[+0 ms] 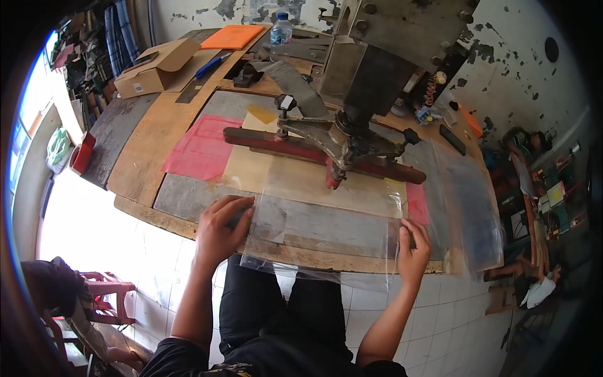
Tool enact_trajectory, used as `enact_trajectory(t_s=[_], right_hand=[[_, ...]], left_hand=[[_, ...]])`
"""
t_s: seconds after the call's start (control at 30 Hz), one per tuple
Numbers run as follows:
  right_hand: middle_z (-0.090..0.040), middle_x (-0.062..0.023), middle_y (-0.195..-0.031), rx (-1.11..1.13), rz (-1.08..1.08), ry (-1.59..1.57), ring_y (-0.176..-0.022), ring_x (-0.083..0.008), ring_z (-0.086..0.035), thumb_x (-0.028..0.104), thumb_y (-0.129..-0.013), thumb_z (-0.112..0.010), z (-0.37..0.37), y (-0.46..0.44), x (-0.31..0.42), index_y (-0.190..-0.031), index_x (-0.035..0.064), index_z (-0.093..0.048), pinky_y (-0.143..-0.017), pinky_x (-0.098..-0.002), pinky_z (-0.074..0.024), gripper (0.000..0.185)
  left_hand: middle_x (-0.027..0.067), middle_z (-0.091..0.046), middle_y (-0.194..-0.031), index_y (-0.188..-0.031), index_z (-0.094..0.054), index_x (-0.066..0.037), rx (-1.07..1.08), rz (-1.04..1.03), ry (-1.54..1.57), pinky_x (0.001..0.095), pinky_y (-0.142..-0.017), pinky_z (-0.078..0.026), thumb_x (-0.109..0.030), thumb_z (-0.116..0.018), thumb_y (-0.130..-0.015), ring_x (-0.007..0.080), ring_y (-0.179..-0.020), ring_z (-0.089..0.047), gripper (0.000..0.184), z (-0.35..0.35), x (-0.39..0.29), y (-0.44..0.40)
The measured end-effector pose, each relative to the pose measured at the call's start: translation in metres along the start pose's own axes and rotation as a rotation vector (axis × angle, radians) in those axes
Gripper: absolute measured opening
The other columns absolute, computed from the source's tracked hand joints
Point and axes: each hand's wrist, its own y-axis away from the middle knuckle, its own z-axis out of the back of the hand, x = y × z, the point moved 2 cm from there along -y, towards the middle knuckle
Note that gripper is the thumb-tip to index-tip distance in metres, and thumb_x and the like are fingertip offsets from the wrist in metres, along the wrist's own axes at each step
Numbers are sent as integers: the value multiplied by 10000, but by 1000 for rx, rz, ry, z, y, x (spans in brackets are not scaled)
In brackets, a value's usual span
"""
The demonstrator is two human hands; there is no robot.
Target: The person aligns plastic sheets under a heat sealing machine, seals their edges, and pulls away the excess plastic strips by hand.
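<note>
A clear plastic sheet (pixel 333 229) spans the front of the workbench, its near edge hanging over my lap. My left hand (pixel 223 229) is closed at its left edge, fingertips and thumb pinching the film. On the opposite side my right hand (pixel 414 251) grips the right edge between bent fingers and thumb. The sheet's far part lies over a beige board (pixel 289 176), beneath a press head with a red bar (pixel 270 146). Pink sheet material (pixel 201 147) shows at both sides of the board. The press head hides part of the board.
More clear plastic sheets (pixel 480 220) lie at the bench's right end. Toward the back are a cardboard box (pixel 154 69), blue cutter (pixel 212 66), orange folder (pixel 234 37) and water bottle (pixel 281 30). A person (pixel 81 314) sits at lower left; another (pixel 540 286) is far right.
</note>
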Motion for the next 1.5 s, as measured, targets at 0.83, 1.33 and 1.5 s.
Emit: enact_trajectory(t_s=[0.83, 1.33, 1.5], right_hand=[[-771, -146, -1105, -31, 35, 14, -1040, -281, -736, 161, -1051, -704, -2, 1, 1, -1148, -26, -772, -942, -367, -552, 222], [-780, -139, -1108, -36, 7, 26, -1043, -276, -742, 168, -1051, -708, -2, 1, -2, -1152, -23, -775, -945, -368, -554, 226], [-783, -142, -1096, -36, 2, 33, -1038, -279, -744, 169, -1051, -709, -1, 1, -1, -1148, -23, -777, -944, -371, -555, 225]], left_hand=[[129, -802, -1035, -1047, -811, -55, -28, -6, -46, 430, -923, -566, -92, -748, -944, 329, -1010, -753, 126, 2, 1, 0], [112, -797, -1025, -1052, -806, -59, -43, -21, -54, 436, -903, -554, -126, -751, -956, 330, -975, -726, 129, 1, 4, 0], [111, -796, -1021, -1051, -805, -58, -49, -25, -50, 433, -903, -552, -124, -754, -955, 328, -967, -724, 127, 2, 4, 0]])
